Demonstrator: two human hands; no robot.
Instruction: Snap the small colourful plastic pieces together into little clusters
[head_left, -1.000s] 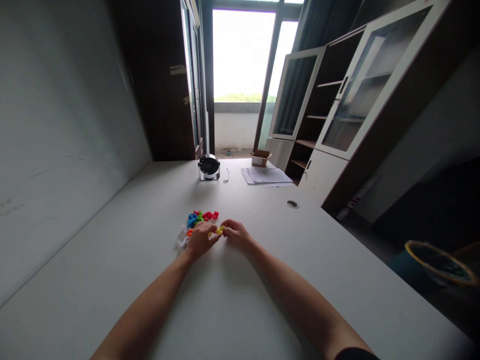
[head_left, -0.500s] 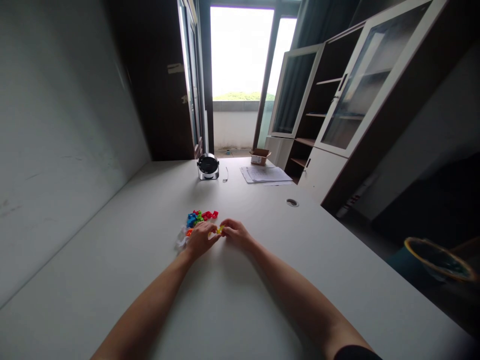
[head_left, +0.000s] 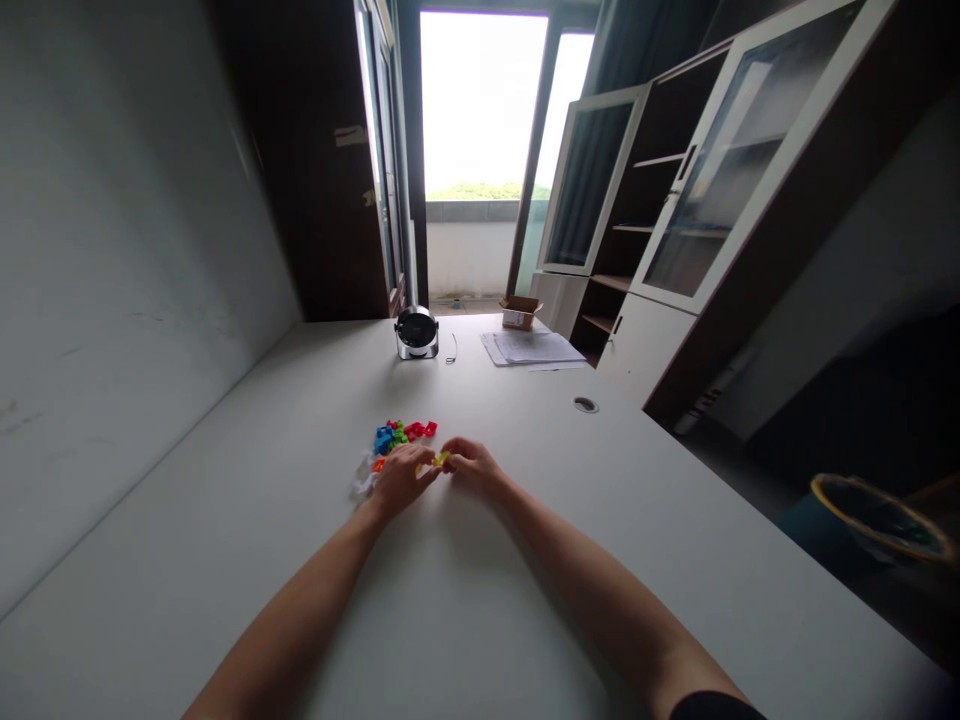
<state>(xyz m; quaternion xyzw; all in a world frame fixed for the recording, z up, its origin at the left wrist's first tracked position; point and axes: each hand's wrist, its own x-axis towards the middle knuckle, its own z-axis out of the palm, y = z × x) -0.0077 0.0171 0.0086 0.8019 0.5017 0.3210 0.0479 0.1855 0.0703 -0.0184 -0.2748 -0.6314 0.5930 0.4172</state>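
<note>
Between the fingertips of both hands is a small yellow plastic piece (head_left: 441,459), partly covered by the fingers. My left hand (head_left: 403,477) pinches its left side, and my right hand (head_left: 471,463) pinches it from the right. Just beyond and beside my left hand lies a loose pile of small plastic pieces: blue ones (head_left: 384,438), green ones (head_left: 398,438), red ones (head_left: 428,429), an orange one (head_left: 379,464) and white ones (head_left: 364,479). My left hand hides part of that pile. The exact shape of the yellow piece is too small to make out.
A small black and silver fan (head_left: 416,333) stands toward the far edge of the white table (head_left: 480,610). Papers (head_left: 534,348) and an open cardboard box (head_left: 519,313) are at the back right, near a round cable hole (head_left: 585,405). A wall borders the left.
Both hands stay in almost the same place, with the yellow piece between them. It appears slightly turned; the pile has not moved.
</note>
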